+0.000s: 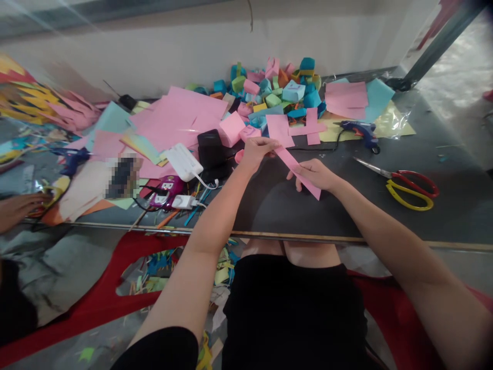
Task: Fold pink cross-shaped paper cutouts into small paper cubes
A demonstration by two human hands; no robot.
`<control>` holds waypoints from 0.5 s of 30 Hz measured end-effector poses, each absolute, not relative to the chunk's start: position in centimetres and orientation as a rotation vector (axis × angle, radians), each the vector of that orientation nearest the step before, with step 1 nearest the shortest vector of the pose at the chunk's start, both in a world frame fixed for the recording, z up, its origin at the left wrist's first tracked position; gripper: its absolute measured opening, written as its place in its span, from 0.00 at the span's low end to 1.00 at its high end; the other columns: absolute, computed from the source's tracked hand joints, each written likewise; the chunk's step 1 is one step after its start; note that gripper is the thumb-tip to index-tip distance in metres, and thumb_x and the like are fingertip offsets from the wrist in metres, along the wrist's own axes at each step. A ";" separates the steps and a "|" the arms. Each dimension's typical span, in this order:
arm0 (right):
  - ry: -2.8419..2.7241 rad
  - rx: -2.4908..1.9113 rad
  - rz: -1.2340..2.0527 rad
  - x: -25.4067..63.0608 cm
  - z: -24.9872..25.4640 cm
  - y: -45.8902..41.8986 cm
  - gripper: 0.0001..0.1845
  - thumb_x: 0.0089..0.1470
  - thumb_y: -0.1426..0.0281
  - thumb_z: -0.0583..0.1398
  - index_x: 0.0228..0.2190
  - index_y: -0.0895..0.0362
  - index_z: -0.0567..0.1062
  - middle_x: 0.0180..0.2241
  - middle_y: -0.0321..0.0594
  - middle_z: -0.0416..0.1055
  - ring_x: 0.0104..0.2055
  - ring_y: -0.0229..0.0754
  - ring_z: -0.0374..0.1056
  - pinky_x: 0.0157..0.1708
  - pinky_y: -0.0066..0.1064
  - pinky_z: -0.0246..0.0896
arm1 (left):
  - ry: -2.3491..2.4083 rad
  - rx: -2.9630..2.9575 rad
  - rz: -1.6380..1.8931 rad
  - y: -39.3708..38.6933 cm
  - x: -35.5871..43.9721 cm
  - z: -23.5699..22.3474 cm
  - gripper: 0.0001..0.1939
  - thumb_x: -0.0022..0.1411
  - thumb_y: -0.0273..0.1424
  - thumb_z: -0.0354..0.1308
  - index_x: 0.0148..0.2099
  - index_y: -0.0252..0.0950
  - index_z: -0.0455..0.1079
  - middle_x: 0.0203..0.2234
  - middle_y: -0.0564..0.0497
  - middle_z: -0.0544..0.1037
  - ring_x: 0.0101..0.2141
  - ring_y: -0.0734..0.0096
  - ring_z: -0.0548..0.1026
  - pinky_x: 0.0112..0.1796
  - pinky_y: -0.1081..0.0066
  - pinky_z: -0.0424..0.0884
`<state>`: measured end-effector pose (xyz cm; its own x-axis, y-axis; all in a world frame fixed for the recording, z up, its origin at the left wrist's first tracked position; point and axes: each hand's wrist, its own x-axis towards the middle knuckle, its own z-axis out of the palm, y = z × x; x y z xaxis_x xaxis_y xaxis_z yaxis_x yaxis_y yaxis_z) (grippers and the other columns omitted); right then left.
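Note:
A strip of pink paper (289, 160) slants between my hands above the dark table. Its upper left end is pinched in the fingers of my left hand (259, 151). Farther down, my right hand (315, 173) grips the strip between thumb and fingers, and the lower end sticks out past it. Just beyond my hands lie a pink paper square (280, 130) and a pink cross-shaped paper (311, 128). Scissors (408, 184) with one red and one yellow handle rest to the right. Behind them is a blue glue gun (362, 132).
Folded paper boxes (295, 91) are heaped against the wall. Pink sheets (181, 115), a white power bank (184, 161), a black box-like object (210, 149) and a purple power strip (167, 192) crowd the left. Another person's hand (23, 208) is at far left. The table's front edge (339, 237) is near my lap.

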<state>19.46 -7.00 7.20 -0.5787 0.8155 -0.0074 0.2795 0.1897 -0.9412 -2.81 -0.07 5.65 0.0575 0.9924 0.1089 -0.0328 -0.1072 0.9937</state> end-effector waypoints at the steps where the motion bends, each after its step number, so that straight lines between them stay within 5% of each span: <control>1: -1.972 -1.019 1.396 19.5 7.2 -7.0 0.37 0.61 0.35 0.59 0.35 0.57 0.84 0.20 0.39 0.78 0.22 0.39 0.69 0.26 0.31 0.59 | 1.102 1.305 1.258 0.1 -3.2 5.7 0.11 0.55 0.32 0.79 0.30 0.33 0.81 0.21 0.53 0.80 0.21 0.78 0.76 0.28 0.76 0.76; 9: -1.938 -1.010 1.474 19.7 7.2 -6.8 0.35 0.61 0.37 0.61 0.35 0.57 0.84 0.21 0.40 0.79 0.22 0.39 0.69 0.26 0.32 0.59 | 1.161 1.336 1.276 -0.1 -3.5 6.4 0.07 0.59 0.27 0.76 0.32 0.30 0.83 0.20 0.52 0.79 0.20 0.77 0.76 0.28 0.75 0.76; 15: -1.869 -0.999 1.550 19.6 7.4 -7.0 0.35 0.59 0.36 0.62 0.34 0.56 0.84 0.20 0.40 0.79 0.22 0.39 0.68 0.25 0.32 0.58 | 1.193 1.340 1.313 0.3 -3.6 5.5 0.16 0.60 0.43 0.77 0.35 0.35 0.83 0.20 0.54 0.80 0.22 0.77 0.77 0.27 0.77 0.76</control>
